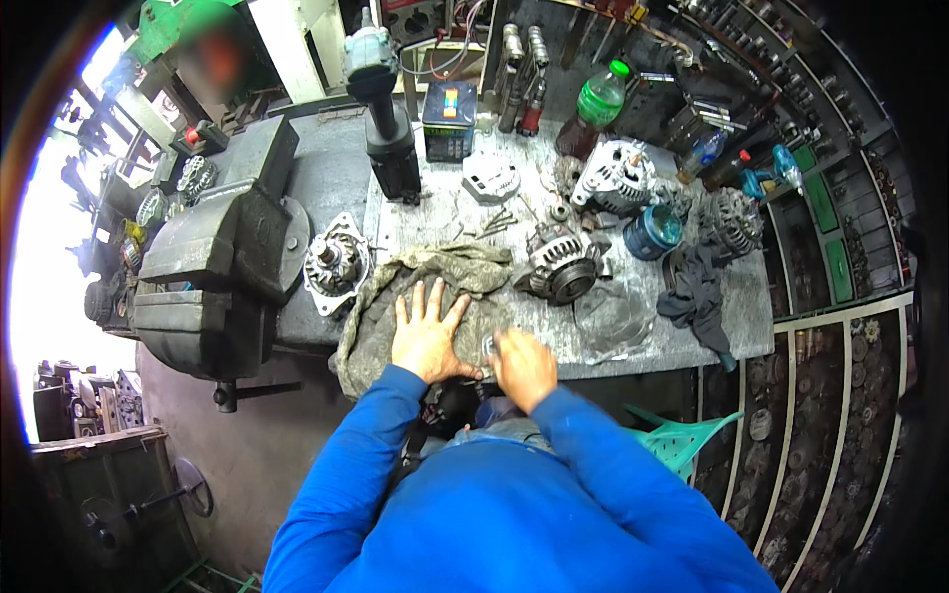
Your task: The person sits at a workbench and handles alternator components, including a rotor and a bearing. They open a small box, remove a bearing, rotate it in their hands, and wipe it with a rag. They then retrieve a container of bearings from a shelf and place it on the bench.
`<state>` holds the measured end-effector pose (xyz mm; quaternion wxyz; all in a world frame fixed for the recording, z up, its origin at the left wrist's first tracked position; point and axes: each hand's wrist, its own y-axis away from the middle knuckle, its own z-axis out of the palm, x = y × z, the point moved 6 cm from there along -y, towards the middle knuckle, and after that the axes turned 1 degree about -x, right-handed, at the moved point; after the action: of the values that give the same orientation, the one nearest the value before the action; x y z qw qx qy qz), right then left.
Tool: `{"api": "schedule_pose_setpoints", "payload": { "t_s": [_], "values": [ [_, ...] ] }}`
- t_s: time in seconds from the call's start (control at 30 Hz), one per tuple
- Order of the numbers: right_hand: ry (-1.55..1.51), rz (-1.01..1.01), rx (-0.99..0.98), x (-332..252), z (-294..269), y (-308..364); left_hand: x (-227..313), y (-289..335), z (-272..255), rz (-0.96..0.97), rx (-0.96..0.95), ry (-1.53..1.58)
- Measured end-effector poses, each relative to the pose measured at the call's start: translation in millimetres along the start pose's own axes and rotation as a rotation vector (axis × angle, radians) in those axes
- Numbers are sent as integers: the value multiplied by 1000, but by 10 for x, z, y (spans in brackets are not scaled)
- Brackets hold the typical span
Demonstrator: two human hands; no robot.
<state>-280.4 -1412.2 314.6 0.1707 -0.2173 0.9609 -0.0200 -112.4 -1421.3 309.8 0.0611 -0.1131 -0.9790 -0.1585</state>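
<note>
My left hand (430, 334) lies flat with its fingers spread on a crumpled, grimy grey-green cloth (368, 331) at the bench's front edge. Just right of it, my right hand (524, 368) is curled closed over the cloth's right side. A small shiny bit shows by its fingers, too little to name. Beyond the right hand sits an alternator (565, 265) with its pulley toward me. Left of the cloth, an opened alternator half (337, 261) rests with its shaft up. Several long bolts (496, 223) and a pale round cover (491, 177) lie farther back.
A big bench vise (210, 272) stands at left, a cordless impact wrench (392, 148) upright behind. On the right are another alternator (618, 176), a blue tub (652, 233), a dark rag (695, 296) and a clear plastic bag (615, 318). A green chair (684, 442) is below the bench.
</note>
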Motion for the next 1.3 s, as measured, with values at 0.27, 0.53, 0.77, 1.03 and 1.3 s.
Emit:
{"api": "schedule_pose_setpoints", "payload": {
  "t_s": [0.27, 0.53, 0.77, 1.03, 1.3],
  "values": [
    [-13, 6, -51, 5, 72, -110, -1, 2, 14, 14, 26, 10],
    [-62, -61, 173, -65, -118, -259, 0, -8, 30, 21, 8, -4],
    [-34, 8, -248, -53, 58, -112, -13, -1, 48, 3, 12, 4],
    [45, -10, -315, -41, -44, -10, -17, 11, 16, 5, -17, 26],
    [-291, -10, -116, 189, -134, 252, -24, 32, 23, 14, 15, 21]
  ]
}}
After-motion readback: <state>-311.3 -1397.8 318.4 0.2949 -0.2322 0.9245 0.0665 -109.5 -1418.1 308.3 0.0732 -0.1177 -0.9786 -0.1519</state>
